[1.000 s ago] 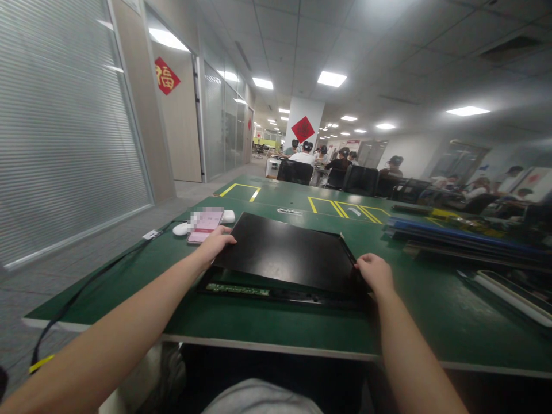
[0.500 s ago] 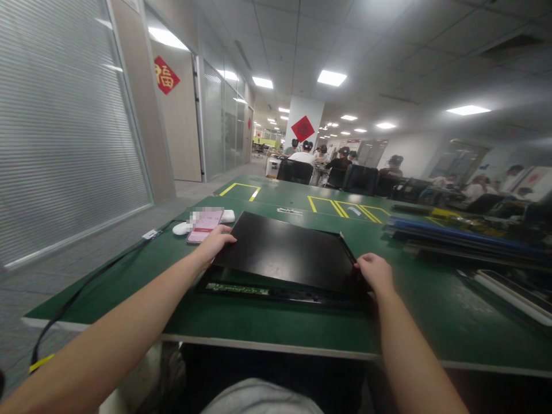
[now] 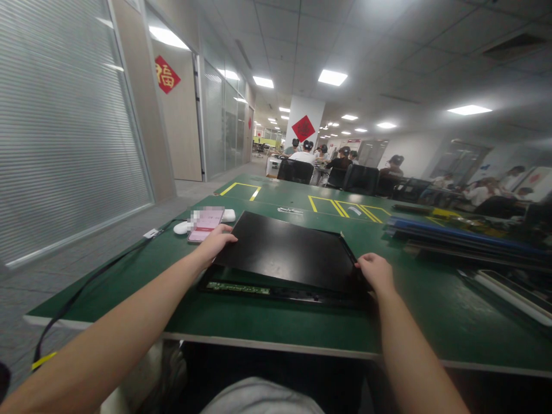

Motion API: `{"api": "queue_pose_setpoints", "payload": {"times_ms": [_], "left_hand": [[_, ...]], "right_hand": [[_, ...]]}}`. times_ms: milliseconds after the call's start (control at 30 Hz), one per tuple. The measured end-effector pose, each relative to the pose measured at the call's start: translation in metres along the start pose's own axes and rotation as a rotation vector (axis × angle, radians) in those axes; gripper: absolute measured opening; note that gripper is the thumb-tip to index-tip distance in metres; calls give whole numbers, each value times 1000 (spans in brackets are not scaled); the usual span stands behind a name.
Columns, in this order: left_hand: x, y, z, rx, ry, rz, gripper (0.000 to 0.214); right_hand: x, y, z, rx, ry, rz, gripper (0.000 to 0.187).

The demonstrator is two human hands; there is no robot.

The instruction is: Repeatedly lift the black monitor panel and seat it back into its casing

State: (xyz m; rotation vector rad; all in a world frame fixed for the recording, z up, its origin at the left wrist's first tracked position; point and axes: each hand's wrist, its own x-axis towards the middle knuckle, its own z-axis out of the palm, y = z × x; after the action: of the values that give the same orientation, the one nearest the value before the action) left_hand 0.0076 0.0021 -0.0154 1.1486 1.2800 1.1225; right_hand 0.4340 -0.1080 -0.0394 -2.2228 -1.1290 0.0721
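Observation:
A flat black panel (image 3: 287, 251) lies on the green table (image 3: 267, 322), its near edge raised a little over a dark frame with a green circuit strip (image 3: 237, 287). My left hand (image 3: 215, 240) grips the panel's left edge, fingers curled over it. At the right edge, near the front corner, my right hand (image 3: 376, 271) holds the panel with its fingers wrapped around the rim.
A pink-screened phone (image 3: 205, 224) and a white mouse (image 3: 181, 228) lie left of the panel, with a black cable (image 3: 99, 273) running off the table. Stacked blue and dark panels (image 3: 457, 237) sit at the right. People sit at tables (image 3: 328, 164) far behind.

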Motion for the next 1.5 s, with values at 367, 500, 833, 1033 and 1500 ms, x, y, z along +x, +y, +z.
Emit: {"api": "queue_pose_setpoints", "payload": {"times_ms": [367,500,833,1033,1500], "left_hand": [[8,-3,-8,-10,-28,113,27],[7,-6,-10,219,50,162,19],[12,-11,-16,599,85,339,11],[15,-16,-16,642,39,377,15],[12,-9,-15,1107,-60,371,15]], "right_hand": [[-2,-2,-1,14,12,-8,21],[-2,-2,-1,16,4,2,21],[-3,-1,-2,70,2,2,21],[-2,-1,-2,136,-3,29,21],[1,1,-3,159,-27,61,22]]}}
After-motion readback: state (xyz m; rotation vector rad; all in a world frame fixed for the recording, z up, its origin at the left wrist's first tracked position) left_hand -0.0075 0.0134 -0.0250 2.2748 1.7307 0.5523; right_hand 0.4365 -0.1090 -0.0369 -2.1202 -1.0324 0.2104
